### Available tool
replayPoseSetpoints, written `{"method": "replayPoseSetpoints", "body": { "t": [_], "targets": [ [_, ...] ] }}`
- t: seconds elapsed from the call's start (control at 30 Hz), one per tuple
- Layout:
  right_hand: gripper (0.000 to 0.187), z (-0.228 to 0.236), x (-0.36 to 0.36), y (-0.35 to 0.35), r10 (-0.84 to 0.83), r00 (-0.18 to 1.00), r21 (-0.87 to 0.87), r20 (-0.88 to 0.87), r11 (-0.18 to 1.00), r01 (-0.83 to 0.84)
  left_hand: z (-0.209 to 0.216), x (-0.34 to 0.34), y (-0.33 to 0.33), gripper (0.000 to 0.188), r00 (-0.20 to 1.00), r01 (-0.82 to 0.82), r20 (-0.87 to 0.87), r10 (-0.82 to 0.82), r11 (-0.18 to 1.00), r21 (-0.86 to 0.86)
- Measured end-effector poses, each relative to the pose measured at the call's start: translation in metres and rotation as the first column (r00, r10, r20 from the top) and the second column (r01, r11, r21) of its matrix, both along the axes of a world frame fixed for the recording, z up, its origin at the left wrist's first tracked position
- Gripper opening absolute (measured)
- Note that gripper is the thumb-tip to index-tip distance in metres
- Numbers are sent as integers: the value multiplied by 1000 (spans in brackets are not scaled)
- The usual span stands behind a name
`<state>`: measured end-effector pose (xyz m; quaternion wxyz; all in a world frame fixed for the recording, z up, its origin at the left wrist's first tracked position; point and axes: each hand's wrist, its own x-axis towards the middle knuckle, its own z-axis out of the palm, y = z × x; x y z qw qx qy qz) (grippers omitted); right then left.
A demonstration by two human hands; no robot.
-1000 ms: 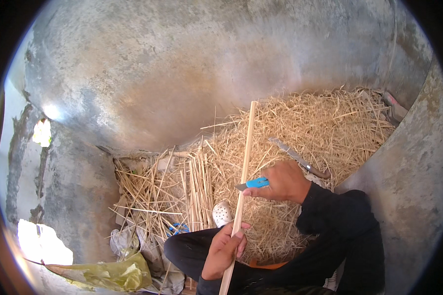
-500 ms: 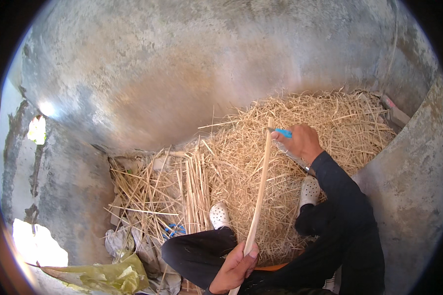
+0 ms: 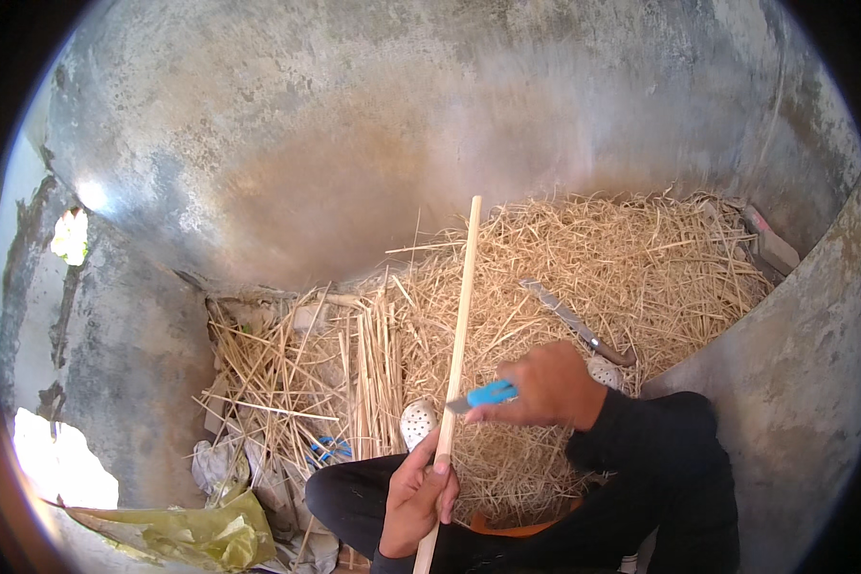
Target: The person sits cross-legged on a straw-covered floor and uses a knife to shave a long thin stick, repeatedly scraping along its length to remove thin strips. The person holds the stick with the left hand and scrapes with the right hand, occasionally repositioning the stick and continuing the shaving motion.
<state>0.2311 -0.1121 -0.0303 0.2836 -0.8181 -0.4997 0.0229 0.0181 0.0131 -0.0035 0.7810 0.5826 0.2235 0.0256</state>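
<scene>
Above the left part of the pile of shavings (image 3: pixel 660 253), a pale wooden strip (image 3: pixel 463 306) is gripped by the left hand (image 3: pixel 419 499). Over the same pile, a blue cutter (image 3: pixel 493 393) is held in the right hand's (image 3: pixel 548 386) closed grip, its blade seen across the strip. A long knife (image 3: pixel 576 325) is laid on the pile; thin sticks (image 3: pixel 378 368) are gathered at its left.
</scene>
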Motion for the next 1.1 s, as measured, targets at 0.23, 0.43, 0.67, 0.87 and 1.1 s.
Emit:
{"method": "replayPoseSetpoints", "body": {
  "t": [0.23, 0.43, 0.67, 0.87, 1.1],
  "targets": [
    [80, -35, 47, -6, -204, 979, 2, -18, 979, 204, 7, 0, -15, 53, 996, 63, -49, -69, 993, -104],
    [83, -28, 36, -2, -125, 991, 66, -48, 990, 128, -2, 5, -10, 49, 998, 10, 52, 19, 862, -507],
    [78, -33, -1, -1, 75, 991, 223, 112, 970, -98, -1, 4, -15, 50, 998, -7, 42, 37, 832, -555],
    [72, -34, 57, -11, -243, 969, 104, -49, 963, 247, -5, -9, -24, 49, 1000, -10, -3, 10, 882, -471],
    [80, -32, 22, -3, -84, 996, 180, 37, 981, 76, 7, -16, -18, 52, 1000, 6, 10, -3, 962, -274]
  ]
}}
